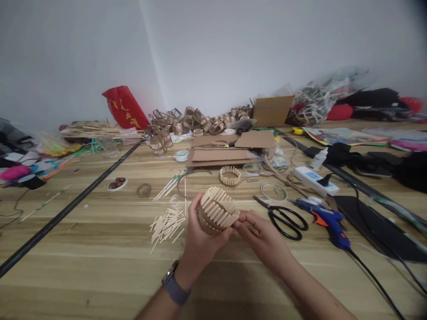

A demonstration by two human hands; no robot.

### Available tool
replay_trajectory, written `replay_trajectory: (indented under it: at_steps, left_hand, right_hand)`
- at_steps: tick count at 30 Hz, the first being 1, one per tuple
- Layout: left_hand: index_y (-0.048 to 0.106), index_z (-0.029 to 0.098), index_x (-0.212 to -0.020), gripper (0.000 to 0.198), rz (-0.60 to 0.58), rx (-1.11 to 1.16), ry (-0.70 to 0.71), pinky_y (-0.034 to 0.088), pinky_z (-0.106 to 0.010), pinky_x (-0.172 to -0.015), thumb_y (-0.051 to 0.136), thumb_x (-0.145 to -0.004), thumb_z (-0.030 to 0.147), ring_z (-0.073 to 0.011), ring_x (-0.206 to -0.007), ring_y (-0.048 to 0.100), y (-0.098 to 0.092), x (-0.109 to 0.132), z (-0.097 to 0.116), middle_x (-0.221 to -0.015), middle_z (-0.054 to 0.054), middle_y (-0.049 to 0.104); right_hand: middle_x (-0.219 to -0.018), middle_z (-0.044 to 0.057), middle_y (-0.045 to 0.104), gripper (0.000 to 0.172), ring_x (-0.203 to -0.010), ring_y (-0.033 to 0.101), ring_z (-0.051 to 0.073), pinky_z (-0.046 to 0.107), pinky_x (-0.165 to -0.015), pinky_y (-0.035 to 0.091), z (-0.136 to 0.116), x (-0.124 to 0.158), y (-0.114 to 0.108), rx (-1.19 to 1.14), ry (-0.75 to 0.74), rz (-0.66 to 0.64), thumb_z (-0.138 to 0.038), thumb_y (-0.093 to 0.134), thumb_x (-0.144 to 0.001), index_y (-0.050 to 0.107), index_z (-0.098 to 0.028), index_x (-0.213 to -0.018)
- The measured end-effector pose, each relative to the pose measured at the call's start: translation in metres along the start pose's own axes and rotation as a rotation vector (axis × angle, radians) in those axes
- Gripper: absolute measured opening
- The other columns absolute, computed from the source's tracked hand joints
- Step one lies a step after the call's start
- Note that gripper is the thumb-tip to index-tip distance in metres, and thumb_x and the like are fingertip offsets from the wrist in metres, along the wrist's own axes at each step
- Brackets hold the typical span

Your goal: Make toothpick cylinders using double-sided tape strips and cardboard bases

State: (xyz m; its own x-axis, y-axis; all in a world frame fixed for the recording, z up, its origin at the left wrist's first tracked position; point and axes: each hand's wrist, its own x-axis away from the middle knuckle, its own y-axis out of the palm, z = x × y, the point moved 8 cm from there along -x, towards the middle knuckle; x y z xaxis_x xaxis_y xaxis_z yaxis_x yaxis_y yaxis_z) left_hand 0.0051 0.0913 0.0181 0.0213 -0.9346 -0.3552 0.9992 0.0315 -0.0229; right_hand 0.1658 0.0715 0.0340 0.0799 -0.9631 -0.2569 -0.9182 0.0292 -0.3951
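A small round basket (218, 209), made of pale wooden sticks set side by side through a brown band, is tilted above the table. My left hand (200, 238) wraps round its left side and underside, thumb at the lower edge. At the basket's right rim, the fingertips of my right hand (255, 231) are pinched together and touch it. Whatever lies between those fingertips is too small or hidden to make out. Loose short sticks (167, 226) lie in a pile left of my left hand. Behind the basket stands a ring of upright sticks (230, 176).
Black-handled scissors (286, 220) and a blue glue gun (330, 220) with its cord lie at right, near a white power strip (315, 181). Cardboard sheets (220, 154) lie farther back, before many small wooden baskets (190, 122). A white dish (117, 183) of brown balls sits left.
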Motion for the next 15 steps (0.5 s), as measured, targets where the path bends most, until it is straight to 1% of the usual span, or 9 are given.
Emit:
replay_trajectory:
  at_steps: [2, 4, 6, 7, 9, 10, 13, 15]
  left_hand:
    - [0.037, 0.022, -0.138, 0.090, 0.006, -0.071, 0.106, 0.037, -0.043, -0.107, 0.083, -0.061, 0.025, -0.0321, -0.131, 0.044, -0.004, 0.001, 0.006, -0.141, -0.014, 0.045]
    - [0.036, 0.023, -0.140, 0.092, -0.018, -0.126, 0.219, 0.035, -0.044, -0.109, 0.082, -0.061, 0.022, -0.0319, -0.130, 0.044, -0.004, 0.002, 0.012, -0.142, -0.014, 0.044]
    - [0.035, 0.024, -0.141, 0.093, -0.029, -0.150, 0.282, 0.035, -0.044, -0.109, 0.083, -0.061, 0.020, -0.0318, -0.130, 0.045, -0.004, 0.004, 0.015, -0.143, -0.014, 0.044]
    - [0.035, 0.025, -0.140, 0.094, -0.021, -0.148, 0.286, 0.036, -0.044, -0.109, 0.083, -0.060, 0.019, -0.0318, -0.130, 0.045, -0.004, 0.004, 0.016, -0.142, -0.013, 0.044]
    - [0.038, 0.025, -0.139, 0.092, 0.001, -0.114, 0.254, 0.038, -0.043, -0.107, 0.084, -0.059, 0.020, -0.0316, -0.128, 0.047, -0.006, 0.004, 0.016, -0.140, -0.013, 0.046]
    - [0.039, 0.024, -0.138, 0.091, 0.020, -0.074, 0.224, 0.041, -0.041, -0.105, 0.084, -0.059, 0.020, -0.0313, -0.127, 0.048, -0.008, 0.002, 0.015, -0.139, -0.013, 0.047]
    - [0.042, 0.024, -0.134, 0.089, 0.127, 0.121, 0.112, 0.049, -0.035, -0.094, 0.085, -0.056, 0.022, -0.0290, -0.120, 0.054, -0.018, -0.005, 0.013, -0.135, -0.013, 0.051]
    - [0.044, 0.024, -0.131, 0.086, 0.218, 0.254, 0.035, 0.050, -0.032, -0.088, 0.085, -0.056, 0.024, -0.0257, -0.111, 0.060, -0.027, -0.012, 0.008, -0.129, -0.011, 0.056]
  right_hand:
    - [-0.095, 0.008, 0.074, 0.031, -0.093, 0.065, 0.027, 0.043, -0.089, 0.047, 0.002, -0.002, 0.002, -0.112, 0.044, -0.055, -0.049, 0.054, -0.085, 0.068, -0.022, -0.078]
    - [-0.094, 0.008, 0.075, 0.037, -0.093, 0.066, 0.028, 0.043, -0.090, 0.047, 0.003, -0.002, 0.004, -0.233, 0.099, -0.104, -0.056, 0.057, -0.082, 0.071, -0.022, -0.080]
    - [-0.093, 0.007, 0.076, 0.040, -0.093, 0.067, 0.028, 0.043, -0.094, 0.046, 0.006, -0.002, 0.006, -0.320, 0.159, -0.126, -0.060, 0.061, -0.079, 0.073, -0.021, -0.083]
    - [-0.094, 0.007, 0.076, 0.041, -0.095, 0.067, 0.028, 0.044, -0.095, 0.046, 0.007, -0.002, 0.006, -0.351, 0.186, -0.128, -0.061, 0.062, -0.078, 0.074, -0.022, -0.083]
    - [-0.097, 0.007, 0.076, 0.042, -0.099, 0.067, 0.028, 0.044, -0.098, 0.044, 0.011, -0.002, 0.003, -0.378, 0.228, -0.108, -0.061, 0.064, -0.076, 0.076, -0.022, -0.086]
    - [-0.099, 0.008, 0.076, 0.043, -0.101, 0.066, 0.029, 0.044, -0.100, 0.043, 0.013, -0.002, -0.002, -0.365, 0.241, -0.073, -0.062, 0.065, -0.074, 0.076, -0.022, -0.087]
    - [-0.105, 0.010, 0.075, 0.048, -0.106, 0.064, 0.030, 0.045, -0.101, 0.042, 0.023, -0.004, -0.025, -0.272, 0.264, 0.103, -0.064, 0.068, -0.070, 0.076, -0.022, -0.091]
    - [-0.107, 0.010, 0.074, 0.049, -0.107, 0.064, 0.031, 0.044, -0.099, 0.043, 0.027, -0.003, -0.041, -0.231, 0.269, 0.212, -0.065, 0.066, -0.071, 0.075, -0.021, -0.092]
